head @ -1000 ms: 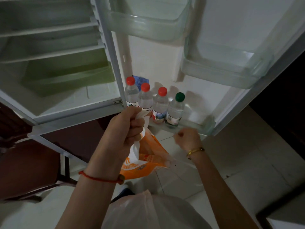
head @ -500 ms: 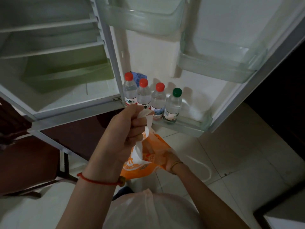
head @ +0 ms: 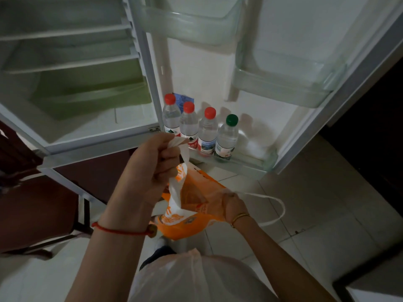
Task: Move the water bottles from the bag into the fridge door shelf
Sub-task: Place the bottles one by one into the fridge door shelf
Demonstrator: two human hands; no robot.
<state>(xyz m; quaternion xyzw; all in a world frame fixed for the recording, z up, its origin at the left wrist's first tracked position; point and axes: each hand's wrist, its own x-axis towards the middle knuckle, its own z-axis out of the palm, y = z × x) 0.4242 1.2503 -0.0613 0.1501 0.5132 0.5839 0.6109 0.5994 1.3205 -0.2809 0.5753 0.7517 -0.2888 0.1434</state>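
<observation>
Now the right hand (head: 232, 205) is down at the mouth of the thin orange plastic bag (head: 185, 227). A second ago it hung as a loose fist up by the clear plastic bottom shelf (head: 246, 165) of the open white fridge door. Its wrist and the back of the palm show, but the fingers are sunk behind the bag's orange lip. Whether they are spread or already round something I cannot tell.

The left hand (head: 150, 171) grips the bag's twisted white handle (head: 182, 147), fingers curled tight round it. It holds the bag up in front of the shelf just as before. The other white handle loop (head: 281, 205) hangs slack beside the right wrist.

Four clear plastic water bottles (head: 208, 129) stand upright in a row on the shelf. Three are red-capped, and the green-capped bottle (head: 226, 136) is at the right end with bare shelf beyond it. Their number has not changed over the last second.

I judge the hand is going back for another bottle. The bag's sagging bottom probably holds at least one more, though none is visible inside.
</observation>
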